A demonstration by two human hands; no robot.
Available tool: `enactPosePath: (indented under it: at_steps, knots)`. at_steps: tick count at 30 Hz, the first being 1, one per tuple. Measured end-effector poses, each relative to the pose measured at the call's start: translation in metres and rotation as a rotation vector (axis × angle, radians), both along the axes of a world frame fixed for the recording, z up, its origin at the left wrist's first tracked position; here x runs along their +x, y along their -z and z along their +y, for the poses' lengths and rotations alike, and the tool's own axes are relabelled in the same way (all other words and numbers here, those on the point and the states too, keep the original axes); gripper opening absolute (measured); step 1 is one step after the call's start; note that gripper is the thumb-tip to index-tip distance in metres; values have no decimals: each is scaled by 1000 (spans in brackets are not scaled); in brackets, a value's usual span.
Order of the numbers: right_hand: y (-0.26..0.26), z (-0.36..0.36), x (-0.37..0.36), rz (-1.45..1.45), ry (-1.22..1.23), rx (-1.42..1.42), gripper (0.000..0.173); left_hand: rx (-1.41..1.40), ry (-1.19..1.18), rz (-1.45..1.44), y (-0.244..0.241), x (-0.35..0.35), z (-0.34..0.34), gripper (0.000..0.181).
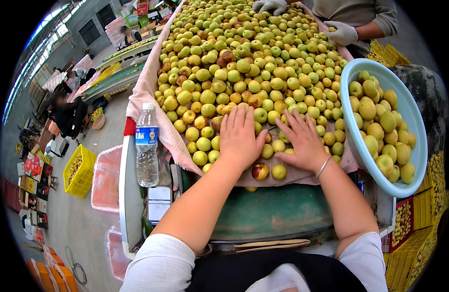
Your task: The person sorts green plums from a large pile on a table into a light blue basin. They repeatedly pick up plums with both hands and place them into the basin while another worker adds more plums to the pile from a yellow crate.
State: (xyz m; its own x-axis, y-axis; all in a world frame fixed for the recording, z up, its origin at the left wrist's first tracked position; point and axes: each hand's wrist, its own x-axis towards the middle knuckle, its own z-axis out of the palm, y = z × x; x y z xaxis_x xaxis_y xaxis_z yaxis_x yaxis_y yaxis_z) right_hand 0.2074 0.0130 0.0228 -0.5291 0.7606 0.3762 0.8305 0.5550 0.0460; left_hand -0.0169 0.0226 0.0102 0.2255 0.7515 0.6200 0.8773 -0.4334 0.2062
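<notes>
A wide heap of yellow-green jujubes (pixel 242 65), some with reddish-brown patches, covers a pink cloth (pixel 146 87) on the sorting table. My left hand (pixel 240 137) lies palm down on the near part of the heap, fingers stretched forward. Beside it, my right hand (pixel 301 142) is also palm down, its fingers spread over the fruit. Neither hand grasps anything. Between my wrists, a red-brown jujube (pixel 260 171) and a yellow-green jujube (pixel 279 172) sit on the cloth near its front edge. A light blue basin (pixel 417 120) holding larger jujubes tilts at the right.
A plastic bottle (pixel 147 153) and a phone (pixel 159 204) stand or lie at the table's left. Green belt surface (pixel 275 215) shows before me. A co-worker's gloved hand (pixel 341 33) is at the far right. Yellow crates (pixel 425 208) flank the right; another crate (pixel 80 171) stands left.
</notes>
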Motion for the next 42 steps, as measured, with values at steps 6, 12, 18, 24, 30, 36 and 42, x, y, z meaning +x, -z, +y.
enactPosePath:
  at_steps: [6, 12, 18, 24, 30, 36, 42]
  knots:
    - [5, -8, -18, -87, -211, -65, 87, -141, -31, 37, 14, -3, 8, 68]
    - [3, -8, -15, -89, -179, -75, 76, -69, -395, -130, -4, -47, 58, 59]
    - [6, -6, -19, -105, -193, -128, 81, -420, -517, 247, -44, -76, 79, 59]
    - [3, -10, -18, -55, -191, -126, 78, -505, -491, 359, -58, -82, 95, 61]
    - [-5, -10, -25, -88, -210, -209, 81, -119, -440, -222, -47, -110, 109, 56]
    - [-1, -8, -16, -78, -191, -219, 82, -573, 498, -1198, -134, 50, 37, 38]
    - [-12, -11, -20, -59, -217, -278, 81, -764, 1029, -1140, -170, 153, -10, 69]
